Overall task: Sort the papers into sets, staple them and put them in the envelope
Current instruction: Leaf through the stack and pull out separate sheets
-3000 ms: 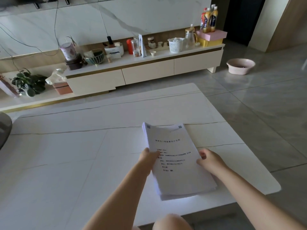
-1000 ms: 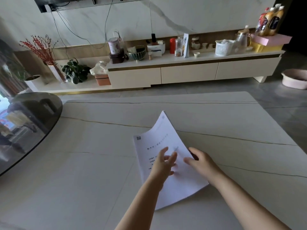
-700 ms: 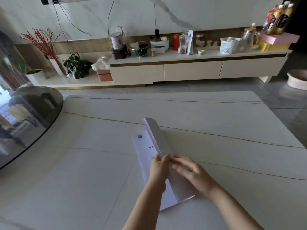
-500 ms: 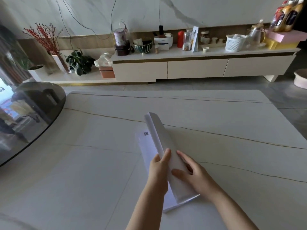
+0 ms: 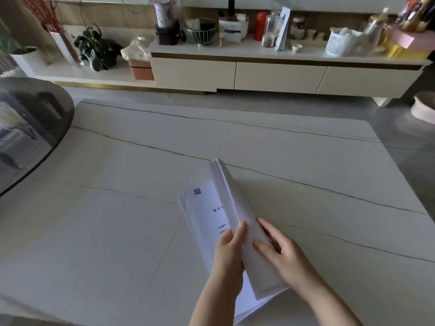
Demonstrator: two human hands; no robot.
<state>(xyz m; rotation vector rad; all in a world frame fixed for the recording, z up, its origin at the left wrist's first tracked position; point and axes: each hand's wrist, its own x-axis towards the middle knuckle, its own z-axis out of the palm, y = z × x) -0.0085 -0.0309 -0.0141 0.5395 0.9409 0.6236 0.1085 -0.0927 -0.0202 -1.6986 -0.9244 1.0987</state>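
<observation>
A thick stack of white printed papers (image 5: pixel 202 212) lies on the white marble table (image 5: pixel 117 208), its top page showing a QR code. A bundle of upper sheets (image 5: pixel 237 208) is lifted on edge and tilted to the right. My left hand (image 5: pixel 229 245) grips the left side of that bundle, thumb on its near face. My right hand (image 5: pixel 280 252) rests against the bundle's right face with fingers spread and nearly straight. No stapler or envelope is in view.
A dark round glass tabletop (image 5: pixel 28 128) overlaps the table's left edge. Beyond the table stands a low white cabinet (image 5: pixel 277 74) crowded with jars, bottles, a bowl and a basket. A potted plant (image 5: pixel 96 48) sits at left, a pink basin (image 5: pixel 423 109) on the floor at right.
The stack was first held flat in both hands. Since then the upper sheets were peeled up off the pile and stood on edge between my two hands, uncovering another printed page.
</observation>
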